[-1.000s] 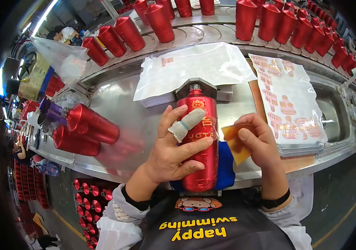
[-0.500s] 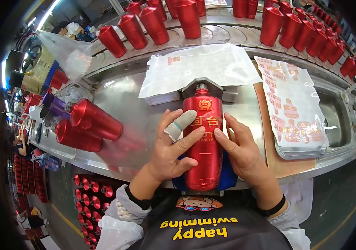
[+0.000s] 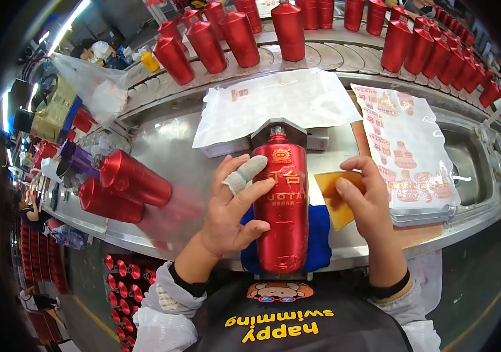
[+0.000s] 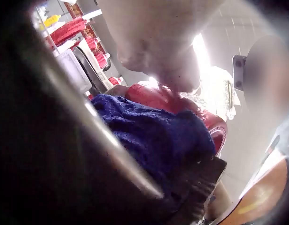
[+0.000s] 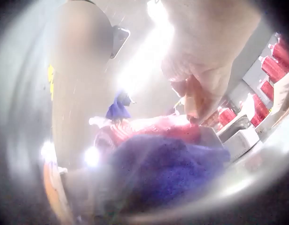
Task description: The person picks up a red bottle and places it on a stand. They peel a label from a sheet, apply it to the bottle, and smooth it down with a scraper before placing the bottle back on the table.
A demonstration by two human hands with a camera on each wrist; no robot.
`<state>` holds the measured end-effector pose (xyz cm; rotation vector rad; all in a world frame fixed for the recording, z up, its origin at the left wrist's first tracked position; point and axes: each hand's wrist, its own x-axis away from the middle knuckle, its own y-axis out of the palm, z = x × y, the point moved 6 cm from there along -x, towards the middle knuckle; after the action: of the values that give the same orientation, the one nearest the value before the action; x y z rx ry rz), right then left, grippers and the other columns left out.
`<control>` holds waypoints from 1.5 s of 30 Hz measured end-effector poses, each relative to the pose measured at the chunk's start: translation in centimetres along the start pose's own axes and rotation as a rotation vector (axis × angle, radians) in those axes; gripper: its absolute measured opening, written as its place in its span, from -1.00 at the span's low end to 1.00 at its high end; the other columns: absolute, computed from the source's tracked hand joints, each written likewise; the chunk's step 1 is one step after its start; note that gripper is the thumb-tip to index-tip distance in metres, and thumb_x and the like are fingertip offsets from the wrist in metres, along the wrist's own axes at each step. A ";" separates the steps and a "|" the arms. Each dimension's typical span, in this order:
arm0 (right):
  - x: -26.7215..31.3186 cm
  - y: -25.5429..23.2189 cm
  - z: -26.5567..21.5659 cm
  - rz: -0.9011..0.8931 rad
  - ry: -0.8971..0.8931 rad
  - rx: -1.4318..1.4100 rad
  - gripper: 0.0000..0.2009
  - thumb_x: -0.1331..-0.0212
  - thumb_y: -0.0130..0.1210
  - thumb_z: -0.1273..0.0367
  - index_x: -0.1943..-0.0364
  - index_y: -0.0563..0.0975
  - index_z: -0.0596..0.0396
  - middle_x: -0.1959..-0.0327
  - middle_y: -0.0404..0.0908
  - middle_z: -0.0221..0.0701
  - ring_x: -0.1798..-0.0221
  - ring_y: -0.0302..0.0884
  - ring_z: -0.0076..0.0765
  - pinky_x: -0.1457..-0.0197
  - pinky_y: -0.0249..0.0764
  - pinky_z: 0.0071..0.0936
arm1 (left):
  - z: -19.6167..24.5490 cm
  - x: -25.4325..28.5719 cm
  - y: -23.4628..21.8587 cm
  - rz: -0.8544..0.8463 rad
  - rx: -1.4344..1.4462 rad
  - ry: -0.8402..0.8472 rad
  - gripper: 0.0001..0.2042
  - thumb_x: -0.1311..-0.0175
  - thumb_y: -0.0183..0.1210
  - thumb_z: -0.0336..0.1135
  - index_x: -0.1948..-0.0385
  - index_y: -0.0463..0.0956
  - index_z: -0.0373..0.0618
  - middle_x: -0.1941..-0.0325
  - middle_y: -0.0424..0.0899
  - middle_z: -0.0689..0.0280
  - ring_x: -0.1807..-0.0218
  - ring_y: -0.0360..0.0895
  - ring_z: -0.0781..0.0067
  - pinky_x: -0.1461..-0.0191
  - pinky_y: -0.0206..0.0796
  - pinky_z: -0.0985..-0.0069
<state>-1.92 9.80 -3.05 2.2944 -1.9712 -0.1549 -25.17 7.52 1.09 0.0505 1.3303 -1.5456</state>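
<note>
A red bottle with gold lettering lies on its back in the head view, its neck in a dark notched holder and a blue cloth under its body. My left hand rests along the bottle's left side, fingers extended, with thumb and index finger at its surface. A beige cover wraps one finger. To the right of the bottle, my right hand pinches a translucent amber square sheet between thumb and fingers. In the right wrist view, the blue cloth hides the bottle's lower side.
Two red bottles lie at the left on the metal table. A white sheet covers something behind the holder. A sheet of printed stickers lies on a tray at right, near a sink. Red bottles stand on a conveyor.
My right hand went onto the bottle's right side half a second ago and has come off to the right, the amber sheet in sight again. Bottles on the conveyor have shifted to the right.
</note>
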 end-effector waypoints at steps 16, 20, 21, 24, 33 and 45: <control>-1.1 2.8 1.9 -0.304 0.154 -0.311 -0.81 -0.24 0.19 0.36 0.13 0.51 0.08 0.24 0.57 -0.54 0.17 0.47 -0.68 0.07 0.41 -0.64 | 1.5 -1.8 1.2 -0.093 -0.015 0.098 -0.47 -0.28 0.05 0.26 -0.04 0.65 0.09 -0.28 0.50 0.13 -0.39 0.20 -0.03 -0.52 -0.17 0.02; -0.4 2.1 1.8 -0.291 0.159 -0.253 -0.81 -0.26 0.18 0.36 0.12 0.50 0.09 0.23 0.57 -0.53 0.18 0.48 -0.67 0.08 0.42 -0.64 | 2.0 -1.6 1.2 -0.153 -0.062 0.134 -0.43 -0.32 -0.03 0.28 -0.01 0.67 0.01 -0.31 0.47 0.10 -0.43 0.14 -0.03 -0.53 -0.21 0.04; -0.3 1.6 1.7 -0.272 0.130 -0.251 -0.82 -0.28 0.15 0.37 0.11 0.50 0.10 0.21 0.58 -0.50 0.17 0.49 -0.65 0.07 0.43 -0.63 | 2.1 -1.6 1.2 -0.167 -0.071 0.136 -0.43 -0.31 -0.03 0.29 0.00 0.67 0.01 -0.28 0.49 0.08 -0.42 0.16 -0.03 -0.53 -0.21 0.01; -0.1 0.4 0.9 -0.180 0.002 -0.135 -0.84 -0.35 0.06 0.39 0.07 0.48 0.14 0.12 0.60 -0.40 0.12 0.53 -0.60 0.03 0.47 -0.58 | 2.4 -1.6 0.9 -0.166 -0.001 0.149 -0.50 -0.25 0.10 0.23 0.02 0.67 0.07 -0.27 0.51 0.14 -0.40 0.20 -0.02 -0.52 -0.18 -0.01; 1.0 5.2 -3.0 -0.085 -0.728 0.932 -0.40 0.00 0.07 0.67 -0.22 0.49 -0.05 -0.26 0.36 0.07 -0.23 0.39 0.17 -0.26 0.41 -0.16 | 0.3 -1.1 0.4 -0.008 -0.037 -0.033 -0.41 -0.39 -0.08 0.22 -0.12 0.56 -0.11 -0.26 0.51 0.05 -0.38 0.23 -0.06 -0.52 -0.22 0.02; -0.9 5.6 -4.0 -0.037 -0.736 1.025 -0.44 0.05 0.11 0.63 -0.16 0.53 -0.03 -0.15 0.44 0.11 -0.13 0.45 0.19 -0.19 0.44 -0.11 | -5.0 -3.2 3.5 0.143 0.702 -0.682 -0.62 -0.22 0.29 -0.23 0.04 0.39 -0.22 0.03 0.51 0.20 -0.07 0.43 0.41 -0.19 0.28 0.44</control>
<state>-6.93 9.93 1.73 3.2177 -2.8303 0.0448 -24.05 13.87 -1.28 0.0491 0.2214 -1.6308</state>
